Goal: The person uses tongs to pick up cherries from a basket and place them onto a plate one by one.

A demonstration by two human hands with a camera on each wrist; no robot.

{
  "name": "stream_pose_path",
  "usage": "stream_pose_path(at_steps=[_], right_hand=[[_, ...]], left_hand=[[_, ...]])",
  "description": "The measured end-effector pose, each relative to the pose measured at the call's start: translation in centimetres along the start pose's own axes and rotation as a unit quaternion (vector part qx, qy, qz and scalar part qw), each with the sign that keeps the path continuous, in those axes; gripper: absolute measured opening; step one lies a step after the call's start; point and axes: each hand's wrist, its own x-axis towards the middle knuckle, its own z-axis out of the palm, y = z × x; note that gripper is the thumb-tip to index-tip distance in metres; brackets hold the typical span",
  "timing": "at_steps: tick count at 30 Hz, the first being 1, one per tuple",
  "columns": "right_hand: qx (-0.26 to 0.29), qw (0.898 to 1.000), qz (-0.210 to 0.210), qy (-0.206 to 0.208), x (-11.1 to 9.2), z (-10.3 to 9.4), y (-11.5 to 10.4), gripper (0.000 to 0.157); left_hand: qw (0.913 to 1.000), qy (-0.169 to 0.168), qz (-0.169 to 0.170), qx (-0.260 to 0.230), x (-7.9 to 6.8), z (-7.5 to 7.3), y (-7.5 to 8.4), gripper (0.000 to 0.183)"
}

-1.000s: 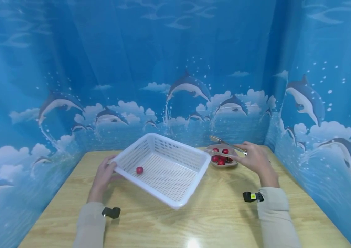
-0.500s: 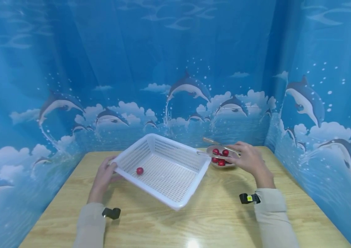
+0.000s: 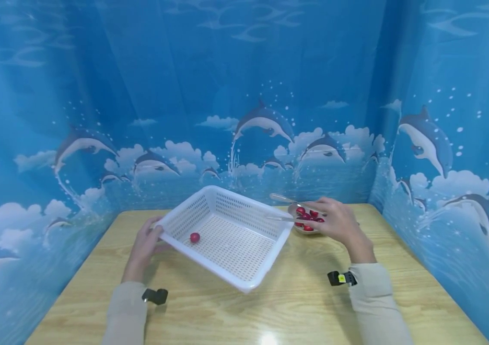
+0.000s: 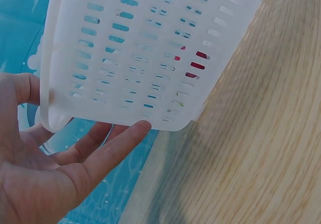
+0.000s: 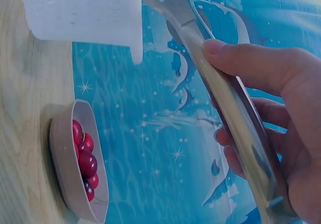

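My left hand holds the left end of a white perforated plastic basket. In the left wrist view the thumb is at the rim and the fingers reach along the outer wall. One red cherry lies inside, near the left end. With my right hand I grip metal tongs, their arms spread apart and pointing left over the basket's right end. Nothing shows between the tips in the head view. Below the tongs, a small pale bowl holds several cherries.
A light wooden table carries the bowl toward its back right. Blue curtains with dolphins enclose the back and both sides. Dark wrist cameras are strapped over both sleeves.
My right hand has moved left with the tongs, from over the bowl toward the basket's right end. The left hand, basket and the cherry in it stay in place.
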Motion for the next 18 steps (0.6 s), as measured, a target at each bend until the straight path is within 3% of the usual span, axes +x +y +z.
stream_pose_path(at_steps=[4,18], right_hand=[[0.005,1.000,-0.001,-0.002,0.1,0.1,-0.6,0.053],[0.017,1.000,-0.021,0.005,0.1,0.3,-1.6,0.054]], left_hand=[[0.9999,0.002,0.009,0.007,0.6,-0.1,-0.9,0.058],[0.9999,0.001,0.008,0.013,0.8,-0.2,-1.1,0.058]])
